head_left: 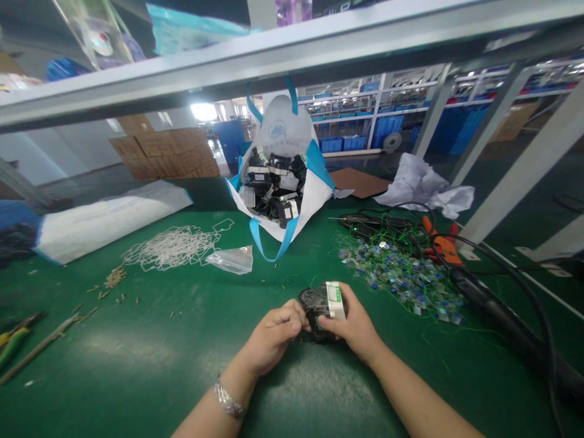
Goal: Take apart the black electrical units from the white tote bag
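A black plastic electrical unit point(314, 304) with a white and green label is held just above the green bench point(191, 353). My right hand point(353, 322) grips it from the right, thumb across its front. At the unit's left edge my left hand point(278, 331) is closed, thumb pressed to the fingers; whatever it pinches is hidden. Behind the hands stands a white and blue bag point(310, 210), full of similar black units point(274, 182). To the right lies a pile of small clear and blue parts point(401, 274) with thin green wires.
White tangled cord point(173, 248) and a clear plastic bag point(232, 260) lie left of centre. Pliers point(16, 344) and a thin rod point(45, 344) are at far left. A black-handled tool point(493, 310), cables and orange-handled tools point(442, 246) occupy the right. A shelf beam point(274, 45) crosses above.
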